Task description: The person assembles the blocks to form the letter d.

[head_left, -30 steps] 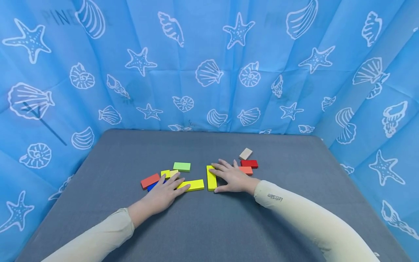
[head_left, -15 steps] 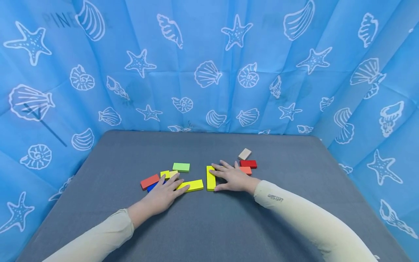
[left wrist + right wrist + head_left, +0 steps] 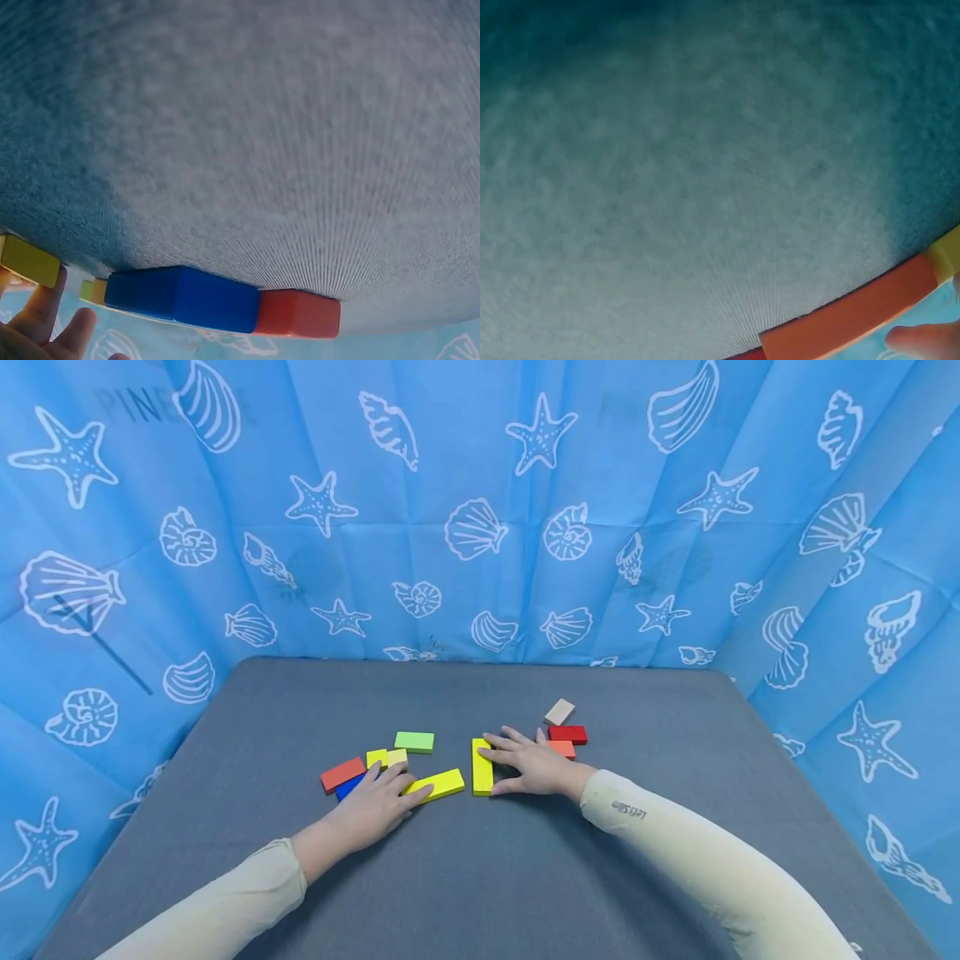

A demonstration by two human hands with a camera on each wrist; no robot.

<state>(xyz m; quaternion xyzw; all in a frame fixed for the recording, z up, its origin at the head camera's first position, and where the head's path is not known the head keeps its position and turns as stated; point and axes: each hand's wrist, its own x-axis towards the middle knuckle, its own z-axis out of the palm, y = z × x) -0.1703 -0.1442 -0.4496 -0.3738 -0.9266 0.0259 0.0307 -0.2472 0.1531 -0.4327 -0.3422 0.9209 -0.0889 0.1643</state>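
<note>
A long yellow block (image 3: pixel 437 785) lies slanted on the table beside my left hand (image 3: pixel 367 810). My thumb and index finger pinch its left end, which the hand partly hides; the left wrist view shows fingers on either side of that yellow end (image 3: pixel 30 261). A second long yellow block (image 3: pixel 482 768) stands lengthwise away from me, a narrow gap to the right. My right hand (image 3: pixel 536 768) spreads over its right side, fingertips on the top near the far end and thumb at the near corner. A blue block (image 3: pixel 351 786) lies partly behind my left fingers.
Left of centre lie a red-orange block (image 3: pixel 342 775), a small yellow block (image 3: pixel 377 758), a pale yellow block (image 3: pixel 397 757) and a green block (image 3: pixel 414 742). Beyond my right hand are an orange block (image 3: pixel 562 749), a red block (image 3: pixel 567 735) and a beige block (image 3: pixel 559 712).
The yellow block at my left hand has turned slightly, its right end swinging away from me. My right hand and its yellow block stay nearly the same; the view shifts a little.
</note>
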